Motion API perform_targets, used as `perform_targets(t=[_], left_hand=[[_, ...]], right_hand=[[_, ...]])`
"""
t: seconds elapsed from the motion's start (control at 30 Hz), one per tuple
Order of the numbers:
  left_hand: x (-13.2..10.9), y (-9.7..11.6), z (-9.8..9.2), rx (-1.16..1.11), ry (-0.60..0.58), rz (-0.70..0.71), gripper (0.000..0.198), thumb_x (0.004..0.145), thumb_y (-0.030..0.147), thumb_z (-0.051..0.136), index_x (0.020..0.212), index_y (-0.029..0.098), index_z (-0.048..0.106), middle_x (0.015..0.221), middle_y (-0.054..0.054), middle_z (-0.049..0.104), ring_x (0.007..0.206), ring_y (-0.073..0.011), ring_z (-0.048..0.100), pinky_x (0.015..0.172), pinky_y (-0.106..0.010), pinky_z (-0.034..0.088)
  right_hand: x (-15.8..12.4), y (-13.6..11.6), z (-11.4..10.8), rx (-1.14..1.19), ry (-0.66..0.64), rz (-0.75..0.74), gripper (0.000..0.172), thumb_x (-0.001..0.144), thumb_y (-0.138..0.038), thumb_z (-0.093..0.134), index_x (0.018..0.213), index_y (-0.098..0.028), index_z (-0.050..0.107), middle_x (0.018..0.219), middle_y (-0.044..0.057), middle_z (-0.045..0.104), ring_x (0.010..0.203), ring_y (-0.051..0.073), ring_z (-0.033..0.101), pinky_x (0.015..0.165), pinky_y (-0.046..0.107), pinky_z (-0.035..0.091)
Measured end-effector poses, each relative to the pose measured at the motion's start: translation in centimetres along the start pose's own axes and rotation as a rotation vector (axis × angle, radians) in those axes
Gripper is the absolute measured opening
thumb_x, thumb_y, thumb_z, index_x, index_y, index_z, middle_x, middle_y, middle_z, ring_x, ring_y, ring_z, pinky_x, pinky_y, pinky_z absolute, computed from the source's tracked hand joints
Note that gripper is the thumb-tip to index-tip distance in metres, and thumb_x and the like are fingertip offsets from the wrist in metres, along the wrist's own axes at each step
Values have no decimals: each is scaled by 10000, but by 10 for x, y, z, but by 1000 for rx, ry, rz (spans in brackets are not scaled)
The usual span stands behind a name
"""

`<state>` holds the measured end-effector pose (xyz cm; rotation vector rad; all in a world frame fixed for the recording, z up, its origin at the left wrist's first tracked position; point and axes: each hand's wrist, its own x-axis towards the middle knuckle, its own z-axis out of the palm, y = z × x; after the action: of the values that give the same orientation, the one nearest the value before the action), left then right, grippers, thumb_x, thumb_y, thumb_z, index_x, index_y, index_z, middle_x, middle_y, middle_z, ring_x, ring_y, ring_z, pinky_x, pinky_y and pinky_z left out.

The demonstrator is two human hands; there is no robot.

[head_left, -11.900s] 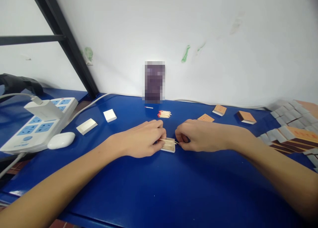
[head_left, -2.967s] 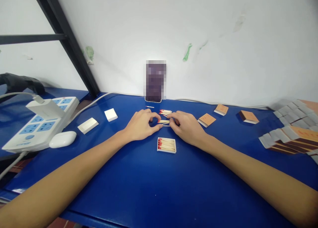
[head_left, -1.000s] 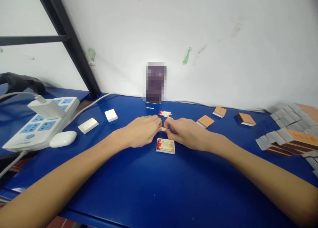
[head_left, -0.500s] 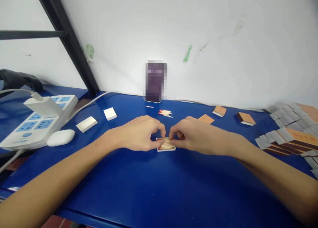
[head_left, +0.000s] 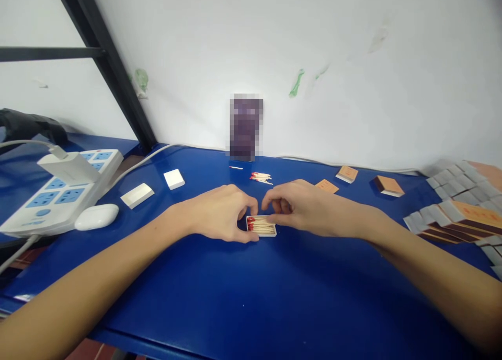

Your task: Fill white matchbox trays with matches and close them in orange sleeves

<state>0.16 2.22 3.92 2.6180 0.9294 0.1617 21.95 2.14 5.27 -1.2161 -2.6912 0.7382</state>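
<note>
On the blue table in front of me lies a small white matchbox tray (head_left: 268, 235), filled with red-tipped matches (head_left: 259, 224) whose heads point left. My left hand (head_left: 225, 213) has its thumb and forefinger on the near and far sides of the tray's left end, gripping it. Over the right end hovers my right hand (head_left: 300, 206), fingers curled and the thumb at the matches. A gap shows between that thumb and forefinger, with nothing visible in it. Beyond the tray is a loose pile of matches (head_left: 260, 177), and a single match (head_left: 236, 167) lies to its left.
Two white trays (head_left: 137, 195) lie at left, near an earbud case (head_left: 96, 217) and a power strip (head_left: 70, 190). Orange matchbox covers (head_left: 347, 173) and a matchbox (head_left: 388, 185) sit at right, beside stacked matchboxes (head_left: 451, 221). A blurred phone-like object (head_left: 246, 127) leans on the wall.
My left thumb has shifted from over the matches to the tray's near side, uncovering the red heads. My right hand has risen slightly, its forefinger lifting away.
</note>
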Motion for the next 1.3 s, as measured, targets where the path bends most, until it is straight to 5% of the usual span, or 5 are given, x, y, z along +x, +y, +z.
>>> perform_targets(t=[0.13,0.37,0.6,0.93,1.3], left_hand=[[1,-7,6,-6,93,97,314,741,451,710,892,176,689,838,-18,648,708,-135,568,638,-254,419],[6,-15,18,-52,241,174,369,755,394,718,1048,171,693,772,6,664,579,-92,522,596,-235,423],[6,-15,22,-56,208,227,275,858,357,629,1059,189,710,945,-27,662,698,-103,565,640,-226,450],[6,-15,26,6,166,242,336,917,363,558,1228,277,650,980,-32,620,732,-117,575,663,-242,455],[8,-12,26,-30,216,191,238,883,404,610,952,176,608,902,-4,621,682,-102,526,635,-234,398]], right_hand=[[5,7,0,122,-117,10,165,863,-348,554,849,-223,660,751,-9,677,649,124,586,556,241,403],[7,14,-8,201,-158,34,230,853,-422,572,899,-213,659,742,3,700,661,147,624,580,251,440],[6,25,-13,324,-261,47,361,804,-509,632,978,-193,656,794,31,718,697,162,642,605,259,464],[8,27,-16,391,-302,71,323,835,-474,605,973,-188,659,870,48,711,741,166,643,674,280,496],[10,29,-8,265,-234,21,323,897,-472,505,948,-187,647,781,22,615,644,128,509,577,259,387]])
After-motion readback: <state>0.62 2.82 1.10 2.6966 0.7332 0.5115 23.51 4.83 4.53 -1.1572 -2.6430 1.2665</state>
